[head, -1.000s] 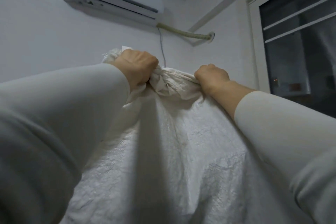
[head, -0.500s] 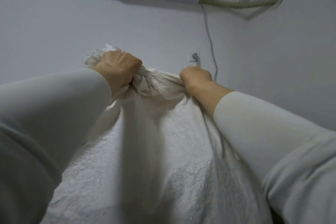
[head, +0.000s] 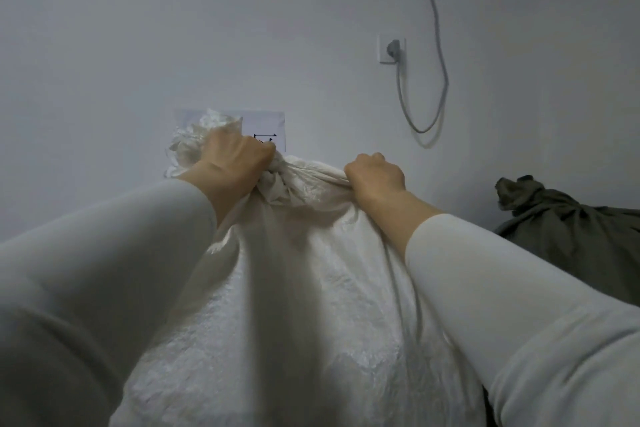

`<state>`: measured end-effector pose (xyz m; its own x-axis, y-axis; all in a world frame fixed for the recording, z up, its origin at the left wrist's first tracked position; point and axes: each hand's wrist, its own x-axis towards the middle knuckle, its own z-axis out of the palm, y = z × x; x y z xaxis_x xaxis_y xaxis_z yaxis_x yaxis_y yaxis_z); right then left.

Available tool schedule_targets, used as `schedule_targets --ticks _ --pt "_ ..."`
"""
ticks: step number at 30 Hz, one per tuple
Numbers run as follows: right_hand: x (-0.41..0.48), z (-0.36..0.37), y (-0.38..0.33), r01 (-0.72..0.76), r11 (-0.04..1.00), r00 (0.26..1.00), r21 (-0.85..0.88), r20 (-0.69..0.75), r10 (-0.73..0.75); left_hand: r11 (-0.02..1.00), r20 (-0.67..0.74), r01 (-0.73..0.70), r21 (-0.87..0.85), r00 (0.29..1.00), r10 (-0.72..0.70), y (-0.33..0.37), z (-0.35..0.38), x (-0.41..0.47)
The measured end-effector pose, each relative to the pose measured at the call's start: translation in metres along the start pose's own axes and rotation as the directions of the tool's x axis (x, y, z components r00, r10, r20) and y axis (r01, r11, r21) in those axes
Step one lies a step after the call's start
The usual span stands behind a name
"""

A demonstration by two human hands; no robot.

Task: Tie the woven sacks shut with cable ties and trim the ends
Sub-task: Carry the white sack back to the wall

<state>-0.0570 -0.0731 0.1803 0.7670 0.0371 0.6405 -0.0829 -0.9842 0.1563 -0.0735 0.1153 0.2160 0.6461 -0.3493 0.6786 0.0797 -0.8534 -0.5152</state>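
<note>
Down tips the view since half a second ago: the air-conditioner has slipped out of the top of the picture, the wall socket (head: 391, 50) now sits well above the hands, and a dark green sack (head: 571, 229) has come into sight at the right edge. Both grips are unchanged. Look at the left hand (head: 235, 163), clenched in a fist round the gathered neck of the white sack (head: 311, 288), with the frilled mouth (head: 197, 135) sprouting out past the fist, up and to the left. Over to the right hand (head: 375, 177), curled as well, knuckles up, gripping a fold of the same sack just right of the neck. Between the two fists the fabric is twisted into tight creases. That white sack fills the middle and bottom of the picture, bulging toward the camera between the left sleeve (head: 104, 270) and the right sleeve (head: 519, 305), both pale. Behind the left fist a sheet of paper (head: 273, 125) is on the wall, partly hidden, its black marks too small to read. A grey cable (head: 440, 62) loops down from the plug in the socket and climbs out of the top. Off to the right, the dark green sack lies low against the wall, its top bunched
</note>
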Motion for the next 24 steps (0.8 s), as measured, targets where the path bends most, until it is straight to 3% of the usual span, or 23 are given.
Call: schedule_targets --ticks 6,9,11,13,15,20,24 --pt "0.010 0.035 0.030 -0.103 0.995 0.994 -0.016 0.018 0.104 0.997 -0.026 -0.014 -0.072 1.000 0.012 0.043 0.035 0.032" --pt "0.006 0.042 0.026 -0.210 0.924 0.974 0.320 0.147 0.170 0.981 0.035 0.005 -0.193 0.999 0.002 0.053 0.059 0.037" --pt "-0.005 0.040 0.010 -0.139 0.862 0.984 0.488 0.170 0.062 0.967 0.059 0.030 -0.255 0.998 -0.015 0.055 0.070 0.039" --pt "-0.020 0.038 -0.016 0.045 0.895 0.969 0.444 0.198 -0.147 0.951 0.067 0.031 -0.306 0.998 -0.011 0.052 0.077 0.042" --pt "-0.034 0.042 -0.038 0.131 0.893 0.904 0.430 0.319 -0.286 0.929 0.093 0.022 -0.370 0.996 0.013 0.045 0.085 0.044" --pt "-0.034 0.053 -0.054 0.059 0.927 0.901 0.371 0.380 -0.209 0.786 0.127 0.013 -0.617 0.988 0.084 0.026 0.092 0.035" --pt "-0.021 0.067 -0.060 -0.036 0.935 0.934 0.352 0.344 -0.094 0.629 -0.003 0.003 -0.777 1.000 -0.009 0.011 0.090 0.000"
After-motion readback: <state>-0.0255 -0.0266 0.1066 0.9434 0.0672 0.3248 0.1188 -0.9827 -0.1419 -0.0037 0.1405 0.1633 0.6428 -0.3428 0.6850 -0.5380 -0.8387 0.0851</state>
